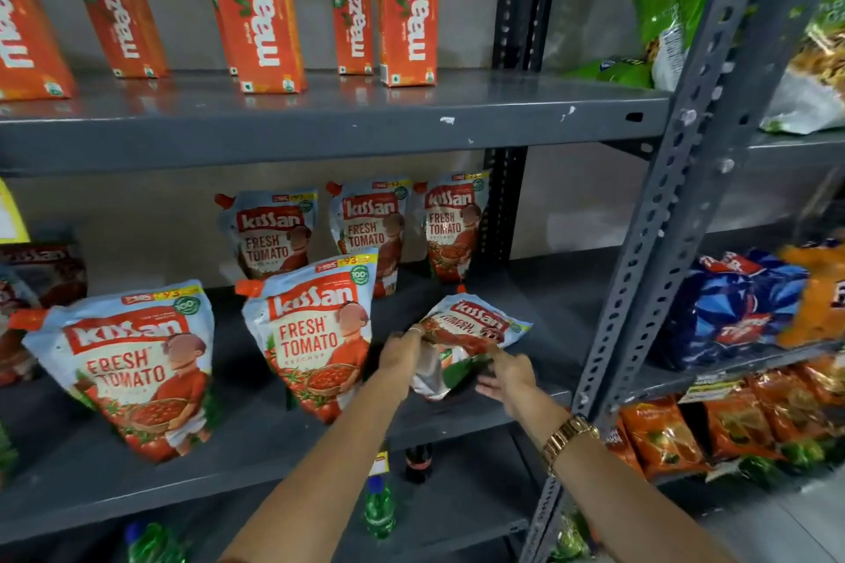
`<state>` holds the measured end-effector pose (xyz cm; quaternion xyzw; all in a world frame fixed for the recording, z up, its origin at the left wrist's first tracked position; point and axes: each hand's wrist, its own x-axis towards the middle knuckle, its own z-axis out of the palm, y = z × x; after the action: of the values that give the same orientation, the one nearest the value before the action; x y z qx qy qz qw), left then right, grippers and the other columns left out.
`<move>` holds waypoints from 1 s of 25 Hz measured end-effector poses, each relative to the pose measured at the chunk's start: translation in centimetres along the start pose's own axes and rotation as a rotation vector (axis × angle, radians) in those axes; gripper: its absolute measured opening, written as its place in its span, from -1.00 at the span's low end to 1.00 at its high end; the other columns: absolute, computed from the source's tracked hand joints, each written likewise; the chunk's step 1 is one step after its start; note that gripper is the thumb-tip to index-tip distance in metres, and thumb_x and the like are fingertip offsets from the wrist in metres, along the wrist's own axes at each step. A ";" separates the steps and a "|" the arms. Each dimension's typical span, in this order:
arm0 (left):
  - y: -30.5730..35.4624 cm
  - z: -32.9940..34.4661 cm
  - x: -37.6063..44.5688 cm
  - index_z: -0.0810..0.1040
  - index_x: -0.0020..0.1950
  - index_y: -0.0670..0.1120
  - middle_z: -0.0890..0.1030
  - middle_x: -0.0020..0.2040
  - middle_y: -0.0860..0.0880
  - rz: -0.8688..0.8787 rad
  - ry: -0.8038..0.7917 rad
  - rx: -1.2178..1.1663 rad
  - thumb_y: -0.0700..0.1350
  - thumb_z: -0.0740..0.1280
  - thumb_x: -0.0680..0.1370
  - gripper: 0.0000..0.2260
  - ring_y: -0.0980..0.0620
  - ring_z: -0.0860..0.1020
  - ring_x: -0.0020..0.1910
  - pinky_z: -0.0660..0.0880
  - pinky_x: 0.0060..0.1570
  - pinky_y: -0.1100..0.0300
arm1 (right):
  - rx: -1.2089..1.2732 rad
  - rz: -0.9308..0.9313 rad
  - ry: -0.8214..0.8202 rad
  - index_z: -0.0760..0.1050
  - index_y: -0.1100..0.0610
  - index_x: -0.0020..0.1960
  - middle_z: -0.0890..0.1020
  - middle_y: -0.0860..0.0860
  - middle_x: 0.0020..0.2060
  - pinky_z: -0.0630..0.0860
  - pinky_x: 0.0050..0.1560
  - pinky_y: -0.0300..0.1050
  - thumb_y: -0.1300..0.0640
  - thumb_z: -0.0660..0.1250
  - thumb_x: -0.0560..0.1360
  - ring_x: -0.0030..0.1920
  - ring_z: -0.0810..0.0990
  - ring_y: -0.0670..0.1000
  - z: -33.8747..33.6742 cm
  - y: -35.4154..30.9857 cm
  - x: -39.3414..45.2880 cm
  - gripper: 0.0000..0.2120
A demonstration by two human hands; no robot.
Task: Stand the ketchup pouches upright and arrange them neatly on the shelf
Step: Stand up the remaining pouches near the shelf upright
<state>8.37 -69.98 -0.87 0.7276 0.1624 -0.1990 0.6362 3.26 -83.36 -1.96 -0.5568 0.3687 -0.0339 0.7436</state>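
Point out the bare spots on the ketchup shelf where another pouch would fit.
Bare shelf lies right of the back-row pouch, up to the upright post. Another strip runs along the front edge below the left front pouch. Between the middle pouch and the pouch in both hands it is tight.

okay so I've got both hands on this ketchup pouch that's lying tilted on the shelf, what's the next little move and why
Probably tip the tilted ketchup pouch up onto its base, in line with the front ketchup pouch to its left. Your left hand grips its side and your right hand is at its bottom edge, yet it leans back while the other pouches stand upright.
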 end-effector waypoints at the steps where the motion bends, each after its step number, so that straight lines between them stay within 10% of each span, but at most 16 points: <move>1: 0.1 0.2 -0.5 0.43 0.29 -0.20 0.53 0.26 -0.22 -0.001 0.023 -0.044 0.04 0.31 0.40 -0.47 -0.22 0.50 0.21 0.42 0.30 -0.03 | -0.012 0.004 -0.011 0.32 0.31 0.29 0.49 0.28 0.24 0.54 0.06 0.13 0.10 0.26 0.53 0.17 0.53 0.30 -0.4 -0.5 0.9 -0.58; 7: -0.2 0.9 -4.0 0.39 0.07 -0.16 0.51 0.03 -0.15 -0.212 -0.130 0.055 -0.05 0.31 0.45 -0.72 -0.13 0.51 -0.05 0.50 -0.11 0.07 | -0.325 0.000 -0.065 0.45 0.31 0.19 0.57 0.24 0.05 0.51 0.01 0.04 0.14 0.36 0.45 0.04 0.57 0.21 -2.0 -3.2 4.7 -0.62; 13: -0.4 3.3 -2.0 0.53 0.14 -0.31 0.60 0.17 -0.22 -0.076 0.210 -0.039 -0.25 0.36 0.43 -0.70 -0.18 0.54 0.16 0.49 0.18 0.05 | -0.445 -0.162 -0.021 0.56 0.15 -0.19 0.69 0.22 -0.03 0.61 0.00 0.01 0.19 0.37 0.41 -0.07 0.66 0.16 -1.4 -3.1 7.0 -0.97; 15: -0.3 4.0 -2.0 0.60 0.02 -0.27 0.64 0.10 -0.22 -0.003 0.252 -0.073 -0.28 0.35 0.43 -0.82 -0.16 0.58 0.10 0.53 0.15 0.04 | -0.431 -0.271 0.001 0.49 0.07 -0.34 0.70 0.14 -0.11 0.61 0.03 0.10 0.22 0.28 0.46 -0.09 0.66 0.15 -1.5 -4.0 5.8 -0.79; 25: 0.3 9.1 -4.1 0.53 -0.19 -0.11 0.61 -0.20 -0.04 0.500 0.184 -0.078 -0.35 0.35 0.45 -0.85 -0.01 0.58 -0.08 0.53 -0.09 0.25 | -0.245 -0.763 0.170 0.35 0.20 0.24 0.55 0.18 0.12 0.48 -0.03 -0.06 0.22 0.09 0.58 0.10 0.55 0.15 -4.8 -6.0 2.4 -0.75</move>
<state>4.15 -78.92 0.40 0.7351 0.0420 0.0377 0.6756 4.34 -90.59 1.44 -0.7334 0.1970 -0.3091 0.5725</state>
